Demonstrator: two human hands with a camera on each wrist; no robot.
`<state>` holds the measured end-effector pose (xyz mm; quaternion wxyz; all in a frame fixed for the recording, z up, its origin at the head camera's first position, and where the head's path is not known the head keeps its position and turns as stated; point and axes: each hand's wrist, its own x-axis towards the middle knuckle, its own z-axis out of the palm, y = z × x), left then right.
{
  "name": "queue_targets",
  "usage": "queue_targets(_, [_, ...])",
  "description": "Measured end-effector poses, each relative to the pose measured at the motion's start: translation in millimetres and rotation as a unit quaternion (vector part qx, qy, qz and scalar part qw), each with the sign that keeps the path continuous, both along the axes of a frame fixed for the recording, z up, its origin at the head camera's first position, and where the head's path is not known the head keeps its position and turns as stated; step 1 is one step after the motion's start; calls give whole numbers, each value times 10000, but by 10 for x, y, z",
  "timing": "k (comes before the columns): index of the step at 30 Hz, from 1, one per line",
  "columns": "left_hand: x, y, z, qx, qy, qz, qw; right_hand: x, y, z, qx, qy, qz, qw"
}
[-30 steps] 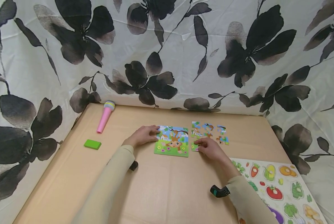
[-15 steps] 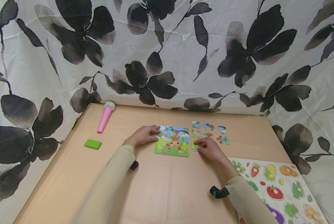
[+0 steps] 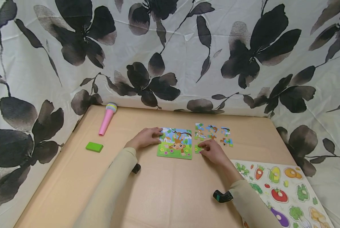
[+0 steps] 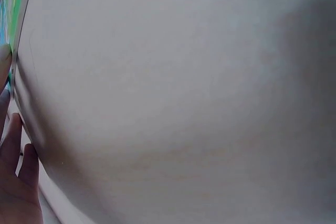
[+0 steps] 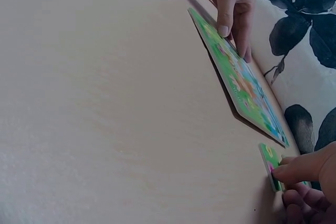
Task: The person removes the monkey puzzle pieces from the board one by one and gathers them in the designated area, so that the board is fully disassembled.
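A square puzzle board (image 3: 174, 144) with a cartoon monkey hanging over a green meadow lies on the table. My left hand (image 3: 145, 137) rests at its left edge, thumb and fingertips touching the board's upper surface in the right wrist view. Just right of the board, my right hand (image 3: 213, 152) pinches a green puzzle piece (image 5: 269, 158) with a flower on it, between thumb and curled fingers that partly cover it. Behind that hand lie more puzzle pieces, among them a blue-and-brown one (image 3: 212, 129) and a house piece (image 3: 200, 135).
A pink toy microphone (image 3: 106, 122) lies at the back left, with a green block (image 3: 94, 147) in front of it. At the right, under my right forearm, lies a white vegetable board (image 3: 293, 177). A floral cloth (image 3: 192, 57) hangs behind the table (image 3: 158, 196).
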<state>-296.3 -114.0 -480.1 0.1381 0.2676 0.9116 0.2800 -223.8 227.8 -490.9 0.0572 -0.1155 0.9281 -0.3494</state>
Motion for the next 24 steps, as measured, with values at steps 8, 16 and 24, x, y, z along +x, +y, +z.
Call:
queue_targets(8, [-12, -11, -20, 8, 92, -58, 9999, -13, 2, -11, -44, -58, -7, 10000])
queue_targets(16, [-7, -8, -21, 34, 154, -79, 9998, -11, -150, 111, -52, -121, 33, 9999])
queue_targets(24, [-2, -2, -12, -4, 90, -50, 9999, -48, -605, 209, -541, -696, 462, 9950])
